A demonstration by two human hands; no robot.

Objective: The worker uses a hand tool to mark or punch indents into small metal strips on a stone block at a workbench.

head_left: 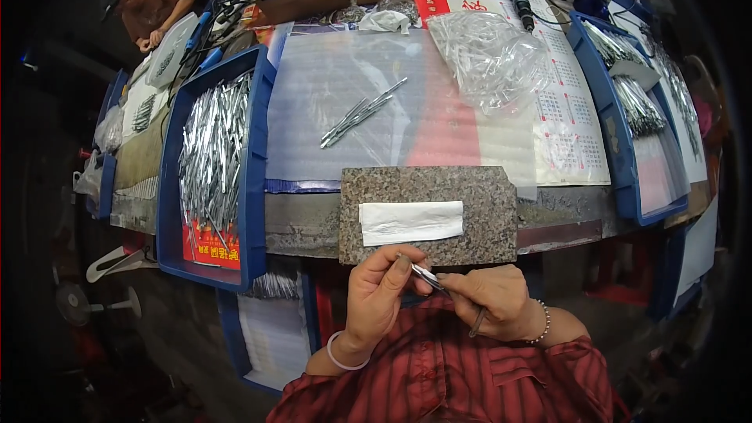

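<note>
My left hand (382, 288) pinches a small shiny metal piece (425, 275) between thumb and fingers, just in front of the stone slab. Against the piece's other end press the fingers of my right hand (495, 298), closed around a thin dark metal rod (477, 324). Only the rod's lower end shows below the palm; its kind I cannot make out. A folded white cloth or paper (411, 222) lies on the speckled granite slab (486, 188) beyond my hands. Several slim silvery metal pieces (360, 113) rest in a loose bunch on the plastic-covered table.
At left stands a blue tray (254, 149) full of slim metal pieces. Another blue tray (619, 164) with metal pieces is at right. A clear plastic bag (493, 63) lies near a pen-like power tool (520, 5). A person (160, 8) works at far left.
</note>
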